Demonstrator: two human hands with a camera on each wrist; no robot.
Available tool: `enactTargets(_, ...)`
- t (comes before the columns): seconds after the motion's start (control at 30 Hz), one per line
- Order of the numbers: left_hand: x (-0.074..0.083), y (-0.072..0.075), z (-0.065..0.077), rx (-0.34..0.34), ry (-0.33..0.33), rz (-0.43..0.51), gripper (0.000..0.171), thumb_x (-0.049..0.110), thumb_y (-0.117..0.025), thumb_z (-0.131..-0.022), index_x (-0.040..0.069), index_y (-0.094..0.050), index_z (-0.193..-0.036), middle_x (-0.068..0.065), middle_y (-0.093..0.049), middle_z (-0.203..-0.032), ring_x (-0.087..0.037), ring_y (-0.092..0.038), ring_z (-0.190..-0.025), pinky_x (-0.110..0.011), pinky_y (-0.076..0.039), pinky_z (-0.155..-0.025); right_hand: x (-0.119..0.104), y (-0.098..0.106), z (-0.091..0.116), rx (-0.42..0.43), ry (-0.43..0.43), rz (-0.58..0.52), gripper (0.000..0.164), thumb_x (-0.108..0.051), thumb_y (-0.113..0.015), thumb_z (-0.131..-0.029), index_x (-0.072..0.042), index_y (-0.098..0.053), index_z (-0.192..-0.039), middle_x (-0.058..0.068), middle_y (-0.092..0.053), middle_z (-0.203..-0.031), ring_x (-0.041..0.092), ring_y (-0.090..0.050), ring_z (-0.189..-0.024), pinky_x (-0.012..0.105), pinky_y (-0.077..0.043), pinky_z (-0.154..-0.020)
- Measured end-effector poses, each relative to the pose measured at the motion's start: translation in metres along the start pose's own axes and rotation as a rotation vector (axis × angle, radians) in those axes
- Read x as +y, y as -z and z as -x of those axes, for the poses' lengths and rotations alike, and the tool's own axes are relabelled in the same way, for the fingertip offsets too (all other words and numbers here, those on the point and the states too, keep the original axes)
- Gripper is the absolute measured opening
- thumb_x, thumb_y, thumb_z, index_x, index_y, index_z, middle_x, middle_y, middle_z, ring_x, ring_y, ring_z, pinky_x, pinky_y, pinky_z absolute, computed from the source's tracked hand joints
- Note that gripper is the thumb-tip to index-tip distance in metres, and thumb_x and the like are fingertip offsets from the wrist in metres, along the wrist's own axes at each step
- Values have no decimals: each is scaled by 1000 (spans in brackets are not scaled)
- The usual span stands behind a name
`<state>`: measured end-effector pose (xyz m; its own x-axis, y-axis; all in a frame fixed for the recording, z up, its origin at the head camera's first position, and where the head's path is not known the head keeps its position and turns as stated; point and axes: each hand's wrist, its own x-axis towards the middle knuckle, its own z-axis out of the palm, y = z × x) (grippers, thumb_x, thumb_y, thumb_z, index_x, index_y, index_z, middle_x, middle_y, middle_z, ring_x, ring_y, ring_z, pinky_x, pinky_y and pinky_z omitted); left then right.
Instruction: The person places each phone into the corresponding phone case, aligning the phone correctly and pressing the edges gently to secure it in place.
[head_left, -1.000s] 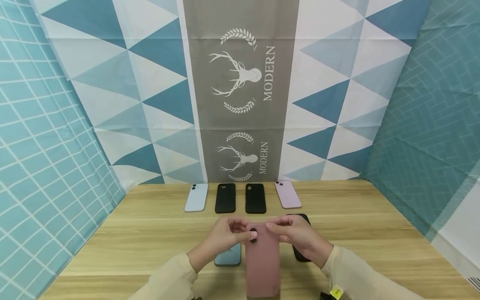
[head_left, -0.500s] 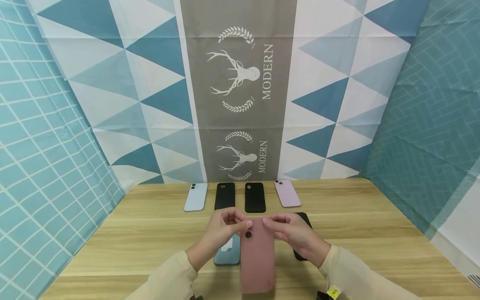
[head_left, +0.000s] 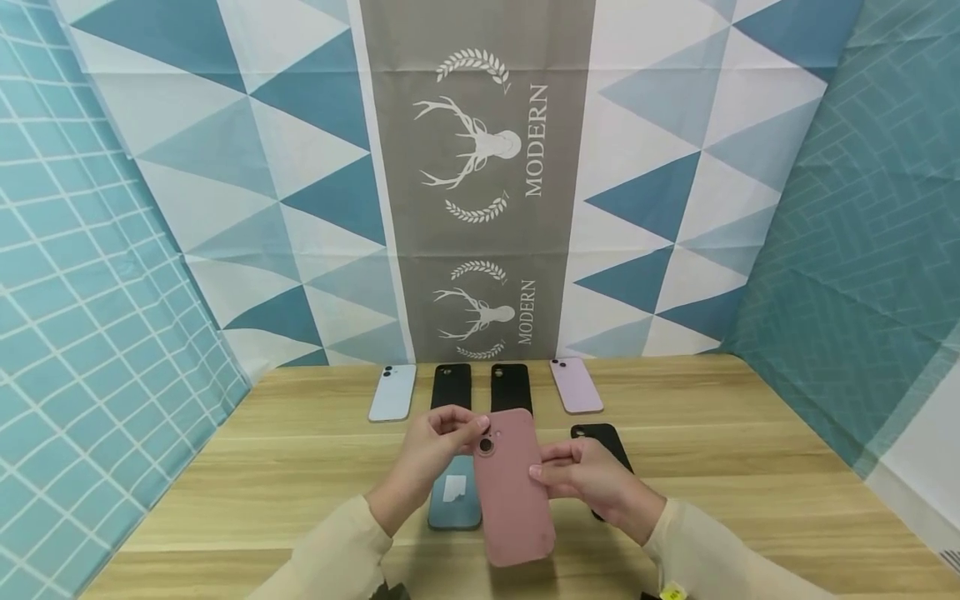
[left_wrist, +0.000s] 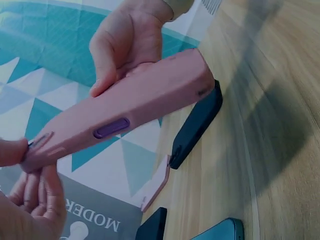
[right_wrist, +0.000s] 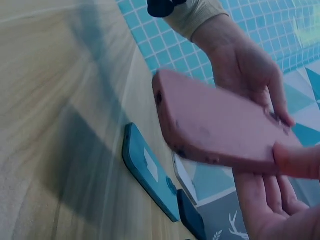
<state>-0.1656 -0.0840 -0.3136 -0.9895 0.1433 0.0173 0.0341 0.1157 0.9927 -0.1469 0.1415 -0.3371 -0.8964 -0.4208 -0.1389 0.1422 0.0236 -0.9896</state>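
Note:
A pink phone case (head_left: 516, 500) is held up off the table, its back toward the head camera and its lower end tilted right. I cannot tell whether a phone sits inside. My left hand (head_left: 427, 454) pinches its upper left corner, thumb beside the camera opening. With thumb and fingers, my right hand (head_left: 600, 483) grips the right long edge. The left wrist view shows the case's side with a purple oval slot. Beneath and left of it lies a blue-grey phone (head_left: 454, 512) bearing a white patch. A black phone case (head_left: 600, 433) lies partly behind my right hand.
Along the back of the wooden table (head_left: 300, 467) lie a white phone (head_left: 392, 393), two black phone cases, one left (head_left: 452, 387) and one right (head_left: 511, 390), and a pale pink phone (head_left: 577, 386). A patterned cloth backdrop (head_left: 480, 167) rises behind the table's far edge.
The pink case has risen and turned, its lower end swinging right. My right hand has slid from its top corner down to the right edge; my left hand has moved slightly up with it.

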Motion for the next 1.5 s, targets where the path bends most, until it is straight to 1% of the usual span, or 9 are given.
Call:
enactTargets(0.13,-5,-2,2,-19,19,-41,32,27,-71,-87,-1,-67,-103,-1,-72,-84,-10,-68,-77,-31,-59,-80,-1,-2,3,65,14,4,41,-10,-67,-89,14,-56,-120,-2,-71,-93,7,-69,-85,27,-58,-81)
enactTargets(0.27,-12,-2,6,-115,24,-42,36,22,-74,-85,-4,-67,-107,-6,-74,-90,-9,-70,-79,-29,-58,-80,-6,-1,4,100,21,-4,43,-13,-66,-90,13,-55,-122,-2,-70,-96,6,-68,-86,25,-58,-81)
enactTargets(0.37,-17,-3,10,-147,9,-42,34,16,-75,-83,-7,-67,-107,-7,-74,-89,-7,-68,-76,-26,-58,-76,-7,1,3,94,22,-14,46,-14,-65,-90,14,-53,-125,-3,-70,-97,6,-68,-86,24,-57,-82)
enactTargets(0.6,-18,-1,15,-123,-2,-17,31,9,-73,-83,-10,-65,-106,-2,-72,-81,-5,-65,-69,-21,-56,-68,0,1,2,41,19,-40,54,-19,-64,-92,14,-46,-131,1,-67,-108,7,-67,-95,25,-55,-89)
enactTargets(0.73,-12,3,14,-108,-2,-8,30,9,-72,-84,-11,-64,-105,3,-69,-76,-6,-66,-68,-22,-56,-69,2,0,2,-35,11,-38,59,-20,-64,-92,14,-42,-135,5,-66,-115,7,-65,-101,25,-54,-93)
enactTargets(0.87,-6,5,8,-87,0,27,32,10,-71,-84,-11,-63,-107,6,-68,-74,-6,-67,-67,-25,-58,-73,1,-1,3,-90,-1,-27,56,-19,-66,-91,13,-47,-133,3,-69,-111,7,-66,-100,26,-55,-91)
enactTargets(1.1,-9,6,10,-112,30,125,44,14,-72,-86,-13,-58,-118,0,-72,-86,-7,-69,-79,-29,-59,-82,-1,-1,2,-75,16,-38,43,-14,-66,-90,12,-56,-123,-4,-71,-98,4,-67,-90,22,-56,-82)
enactTargets(1.33,-20,8,16,-202,91,120,40,11,-72,-85,-12,-59,-114,0,-71,-87,-7,-70,-82,-28,-59,-82,-5,-2,0,3,10,-55,48,-15,-65,-91,13,-51,-129,-3,-70,-103,6,-67,-93,23,-55,-85)
enactTargets(1.5,-24,4,16,-200,109,113,37,10,-72,-85,-11,-60,-112,0,-68,-86,-7,-69,-80,-26,-59,-81,-8,-2,1,22,12,-52,50,-17,-65,-91,11,-51,-130,-3,-69,-104,7,-67,-94,24,-55,-87)
